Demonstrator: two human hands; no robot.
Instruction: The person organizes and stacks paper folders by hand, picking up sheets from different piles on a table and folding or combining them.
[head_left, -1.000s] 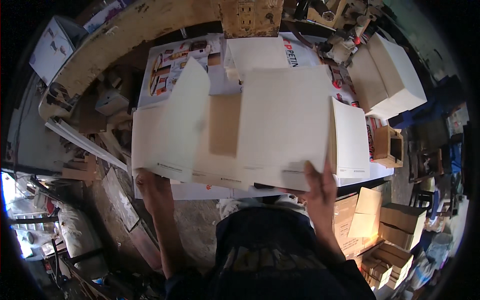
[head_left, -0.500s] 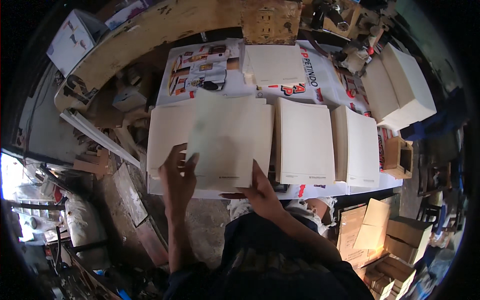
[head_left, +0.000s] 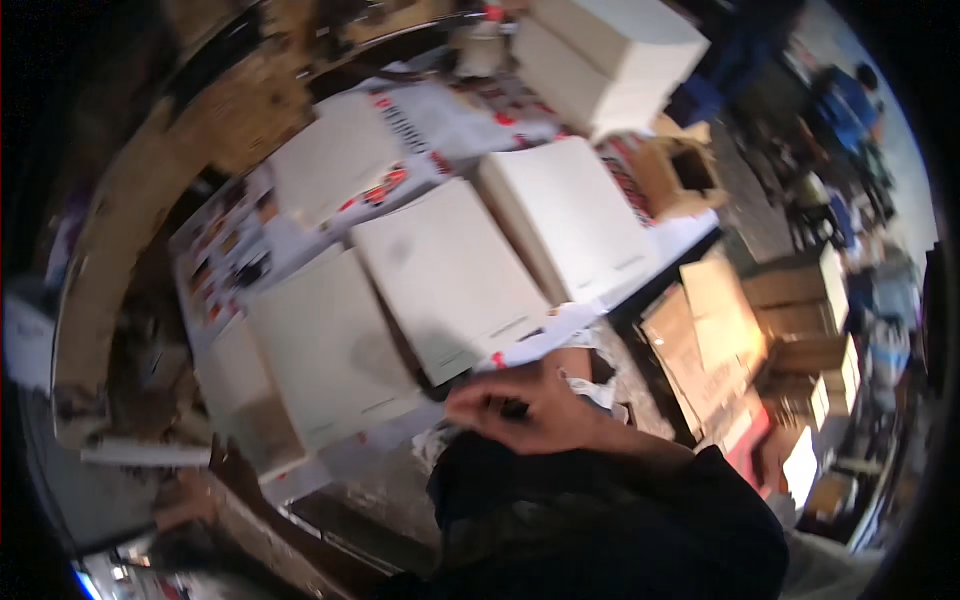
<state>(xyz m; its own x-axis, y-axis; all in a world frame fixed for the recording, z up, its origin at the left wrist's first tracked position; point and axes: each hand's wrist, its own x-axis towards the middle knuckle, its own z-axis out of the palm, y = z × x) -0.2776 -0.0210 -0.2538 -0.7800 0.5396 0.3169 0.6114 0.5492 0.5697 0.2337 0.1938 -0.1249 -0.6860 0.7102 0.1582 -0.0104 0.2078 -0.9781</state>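
Stacks of off-white printed sheets lie side by side on the table: a left stack [head_left: 335,350], a middle stack [head_left: 450,270] and a right stack [head_left: 575,215]. At the far left, a partly shaded pile of sheets [head_left: 245,395] lies against the left stack. My left hand [head_left: 228,468] is at that pile's near corner, dark and smeared by motion, so its grip is unclear. My right hand [head_left: 525,408] hovers off the table's near edge, below the middle stack. Its fingers are loosely bent, the thumb stands apart, and nothing shows in it.
Another paper pile [head_left: 335,160] lies farther back on the printed table cover. A tall pale block of stacked paper [head_left: 610,60] and a small wooden box [head_left: 680,175] stand at the table's right end. Cardboard [head_left: 690,350] and open cartons [head_left: 800,290] are at lower right. A person [head_left: 850,110] is in the background.
The view has swung right and tilted. The sheet that both hands held is no longer between them. My hands have moved apart, the left one out to the far left pile.
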